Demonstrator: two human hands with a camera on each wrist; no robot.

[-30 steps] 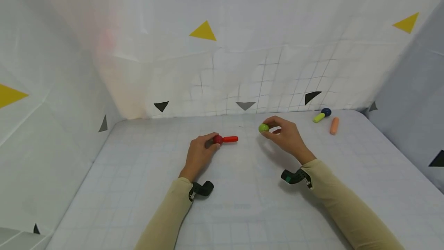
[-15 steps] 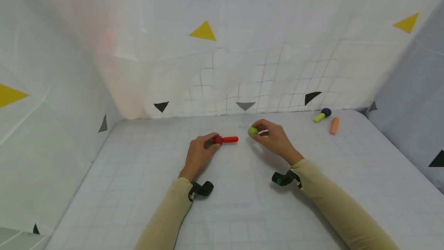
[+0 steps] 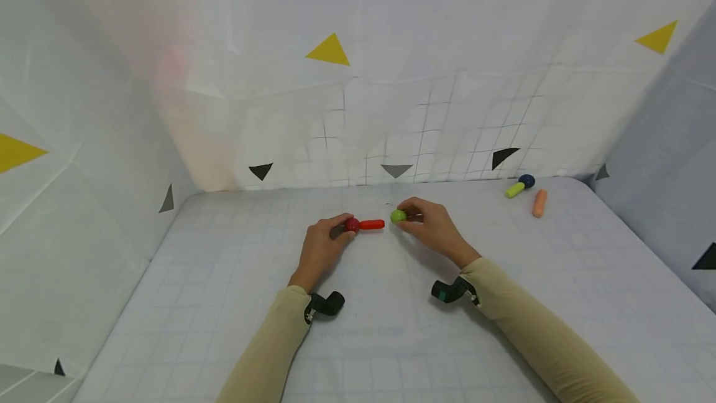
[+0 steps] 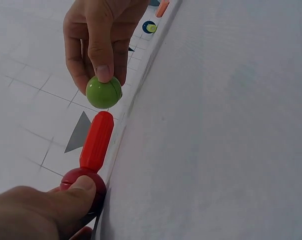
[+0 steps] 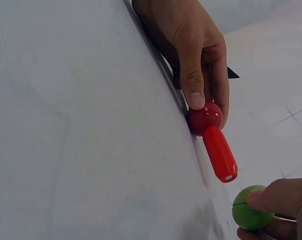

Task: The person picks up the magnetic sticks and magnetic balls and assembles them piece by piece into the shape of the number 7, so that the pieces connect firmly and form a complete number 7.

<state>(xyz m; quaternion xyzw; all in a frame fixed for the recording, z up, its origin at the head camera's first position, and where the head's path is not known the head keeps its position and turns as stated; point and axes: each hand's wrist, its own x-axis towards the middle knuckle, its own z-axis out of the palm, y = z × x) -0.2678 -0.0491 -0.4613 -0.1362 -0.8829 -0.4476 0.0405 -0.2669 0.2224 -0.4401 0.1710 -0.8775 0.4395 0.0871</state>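
My left hand (image 3: 322, 249) pinches a dark red ball (image 5: 205, 119) between thumb and fingers. From that ball a bright red ribbed stick (image 5: 220, 154) points right, its end showing a small pale hole in the right wrist view. A grooved green ball (image 4: 103, 93) is pinched in my right hand (image 3: 437, 229). In the left wrist view, the green ball hangs just off the stick's free end, with a narrow gap between them. Fingers partly cover both balls.
At the back right of the white table (image 3: 358, 353) lie a dark blue ball (image 3: 526, 181) with a yellow-green stick (image 3: 514, 189) against it and a separate orange stick (image 3: 539, 203). A white sheet wall (image 3: 436, 111) rises behind.
My right hand has moved left and slightly toward me with the green ball, close to the red stick's end. My left hand and the red pieces have stayed in place.
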